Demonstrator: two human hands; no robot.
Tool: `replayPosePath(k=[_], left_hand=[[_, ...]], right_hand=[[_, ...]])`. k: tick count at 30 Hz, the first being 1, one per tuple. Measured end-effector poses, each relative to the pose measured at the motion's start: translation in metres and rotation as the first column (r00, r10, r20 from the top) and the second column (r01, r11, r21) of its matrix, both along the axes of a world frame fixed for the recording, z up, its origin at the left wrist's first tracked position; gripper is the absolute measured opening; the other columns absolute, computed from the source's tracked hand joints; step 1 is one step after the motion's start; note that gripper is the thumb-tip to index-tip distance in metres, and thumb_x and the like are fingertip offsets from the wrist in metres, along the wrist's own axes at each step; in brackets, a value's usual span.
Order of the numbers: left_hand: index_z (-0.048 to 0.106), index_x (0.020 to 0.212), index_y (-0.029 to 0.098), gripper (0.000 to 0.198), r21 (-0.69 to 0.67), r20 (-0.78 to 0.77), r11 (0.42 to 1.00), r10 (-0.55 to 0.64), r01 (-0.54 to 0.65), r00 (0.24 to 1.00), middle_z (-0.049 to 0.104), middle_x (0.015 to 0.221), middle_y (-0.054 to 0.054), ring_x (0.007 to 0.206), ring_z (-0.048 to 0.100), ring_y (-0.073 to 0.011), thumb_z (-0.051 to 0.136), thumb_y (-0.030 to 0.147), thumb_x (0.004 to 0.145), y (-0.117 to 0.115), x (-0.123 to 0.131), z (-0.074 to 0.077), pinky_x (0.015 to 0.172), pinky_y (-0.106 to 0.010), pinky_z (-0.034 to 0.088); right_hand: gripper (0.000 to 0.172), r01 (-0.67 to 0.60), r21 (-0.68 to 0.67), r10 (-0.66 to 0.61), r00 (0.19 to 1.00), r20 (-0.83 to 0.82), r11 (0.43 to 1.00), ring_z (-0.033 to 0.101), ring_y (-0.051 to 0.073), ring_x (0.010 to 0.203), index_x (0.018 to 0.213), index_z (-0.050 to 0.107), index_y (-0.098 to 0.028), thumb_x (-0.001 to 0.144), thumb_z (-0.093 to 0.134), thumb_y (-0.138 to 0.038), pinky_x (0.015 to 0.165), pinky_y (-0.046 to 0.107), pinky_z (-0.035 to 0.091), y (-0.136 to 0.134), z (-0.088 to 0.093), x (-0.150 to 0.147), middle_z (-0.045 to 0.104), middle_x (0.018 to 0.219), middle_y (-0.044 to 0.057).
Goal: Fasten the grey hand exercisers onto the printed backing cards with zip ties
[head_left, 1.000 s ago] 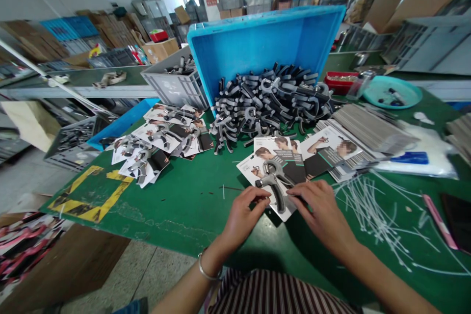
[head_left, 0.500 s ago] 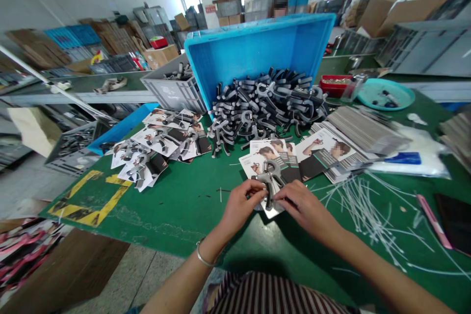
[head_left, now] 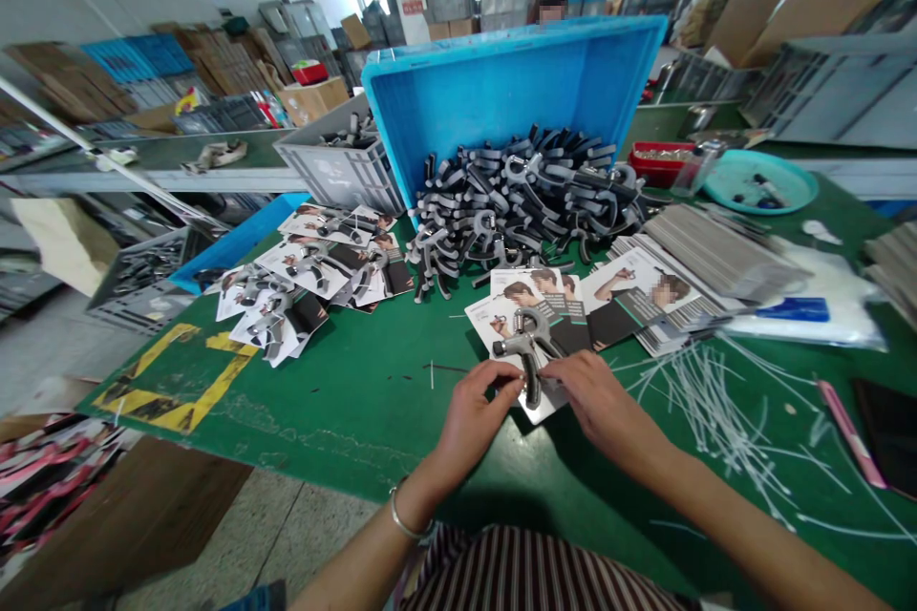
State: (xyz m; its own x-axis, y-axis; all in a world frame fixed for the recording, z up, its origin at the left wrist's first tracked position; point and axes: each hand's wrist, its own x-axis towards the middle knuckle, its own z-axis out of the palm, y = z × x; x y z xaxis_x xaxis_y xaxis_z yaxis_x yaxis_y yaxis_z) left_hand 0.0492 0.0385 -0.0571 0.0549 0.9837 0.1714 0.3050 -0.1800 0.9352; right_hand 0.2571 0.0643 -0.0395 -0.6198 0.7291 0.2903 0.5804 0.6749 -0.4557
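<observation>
grip (head_left: pixel 528 353) laid on card (head_left: pixel 545 404), rounded end toward bin (head_left: pixel 501 95)

the grip is set flat on the glossy, printed card, on the green table (head_left: pixel 373 391), between the left hand (head_left: pixel 479 410) and the right hand (head_left: pixel 606 406). its long axis is run roughly away from the table's near edge: the rounded gray end is pointed at the blue plastic bin, and one straight, dark-faced handle (head_left: pixel 531 384) is pointed back at the near edge. the other handle is slanted toward the right hand. a stubby knob (head_left: pixel 500 348) is turned out to the left.

both hands are kept narrow, fingertips bent in close beside the near handle; whether anything is pinched cannot be told. thin, wiry white ties (head_left: pixel 716 420) are strewn at right; similar curved grips (head_left: pixel 530 200) are heaped by the bin.
</observation>
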Motion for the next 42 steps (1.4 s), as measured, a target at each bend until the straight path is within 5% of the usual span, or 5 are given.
replayPosePath(k=[14, 21, 33, 42], left_hand=[[0.07, 0.09, 0.02, 0.009, 0.029, -0.055, 0.999, -0.044, 0.045, 0.998, 0.068, 0.09, -0.003, 0.089, 0.062, -0.0171, 0.061, 0.022, 0.089, 0.003, -0.004, 0.005, 0.084, -0.027, 0.046], [0.07, 0.09, 0.019, 0.01, -0.022, 0.007, 0.998, -0.056, 0.056, 0.998, 0.068, 0.09, -0.003, 0.086, 0.062, -0.0162, 0.062, 0.025, 0.089, 0.002, -0.007, 0.004, 0.081, -0.026, 0.046], [0.069, 0.093, 0.021, 0.009, 0.059, -0.125, 0.989, -0.128, 0.136, 0.984, 0.07, 0.093, -0.004, 0.093, 0.062, -0.0185, 0.061, 0.024, 0.09, 0.004, -0.005, 0.01, 0.09, -0.031, 0.046], [0.07, 0.089, 0.02, 0.008, 0.011, -0.059, 0.997, -0.079, 0.08, 0.995, 0.069, 0.089, -0.002, 0.087, 0.063, -0.0165, 0.062, 0.023, 0.089, 0.004, -0.005, 0.01, 0.083, -0.027, 0.048]], right_hand=[[0.006, 0.087, -0.075, -0.097, 0.986, -0.138, 0.993, 0.053, 0.022, 0.088, 0.095, 0.064, -0.019, 0.093, 0.059, -0.023, 0.08, 0.036, 0.04, 0.007, 0.001, -0.013, 0.065, 0.088, 0.006], [0.01, 0.016, 0.004, -0.016, 1.0, -0.007, 1.0, 0.049, 0.022, 0.085, 0.09, 0.062, -0.017, 0.095, 0.054, -0.02, 0.078, 0.037, 0.037, 0.007, 0.009, -0.005, 0.064, 0.087, 0.007], [0.018, 0.003, 0.082, -0.013, 0.992, 0.123, 0.997, 0.047, 0.024, 0.087, 0.089, 0.065, -0.017, 0.097, 0.049, -0.02, 0.079, 0.038, 0.036, 0.004, 0.017, -0.013, 0.062, 0.085, 0.009], [0.019, 0.009, 0.133, -0.03, 0.988, 0.155, 0.991, 0.046, 0.025, 0.085, 0.089, 0.065, -0.016, 0.096, 0.048, -0.018, 0.077, 0.038, 0.036, 0.005, 0.018, -0.009, 0.061, 0.083, 0.01]])
